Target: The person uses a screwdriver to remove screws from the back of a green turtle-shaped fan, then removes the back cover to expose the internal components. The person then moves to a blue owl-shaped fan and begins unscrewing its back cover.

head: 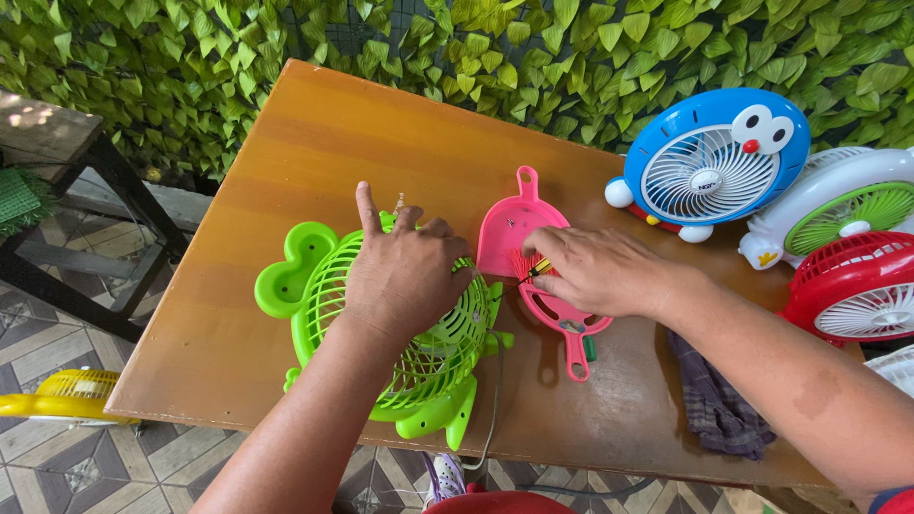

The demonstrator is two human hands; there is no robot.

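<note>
My left hand (405, 271) lies flat on the grille of the green fan (400, 324), fingers spread wide and forefinger lifted, pinning it face-down near the table's (314, 124) front edge; my right hand (595, 271) is closed narrow around a small screwdriver (539, 268) with a yellow and black handle, its tip pointing toward the fan's right rim. I judge I am at the screws of the fan's housing; the next move, as I read it, calls for seating the tip squarely while the left hand stops the fan from turning. Just beside my right hand, partly under it, lie a pink dustpan (509, 233) and a pink brush (562, 319), toward the table's middle; a dark checked cloth (714, 405) hangs at the front right edge. At the far right corner stand a blue cartoon-faced fan (714, 162), a white fan with green blades (843, 205) and a red fan (857, 286); the blue one carries a small round badge at its hub, too small to read; I see no packages.
</note>
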